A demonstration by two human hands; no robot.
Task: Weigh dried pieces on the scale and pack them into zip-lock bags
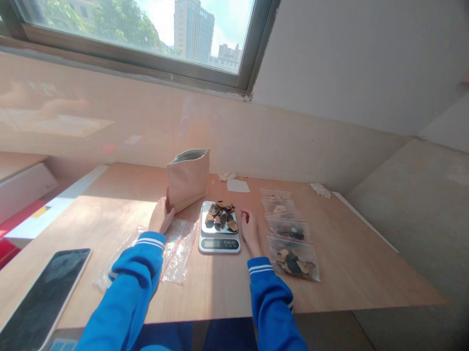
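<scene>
At the lower left corner of an upright brown paper bag [187, 181], my left hand [161, 217] grips its side, thumb in front. The bag's top gapes open; its contents are hidden. Just right of it stands a white digital kitchen scale [220, 244], its plate heaped with dark-and-tan dried slices [221, 216]. My right hand [249, 227] rests close to the scale's right side with the fingers curled in; whether anything is between them cannot be made out. Clear zip bags [177, 251] lie flat beneath and beside my left wrist.
Several zip bags of dried pieces [295, 260] lie in an overlapping column right of my right hand. A large phone or tablet [41, 296] is at the front left. Behind the scale are a white paper [238, 185] and crumpled tissue [227, 176]. The wall bounds the table's back.
</scene>
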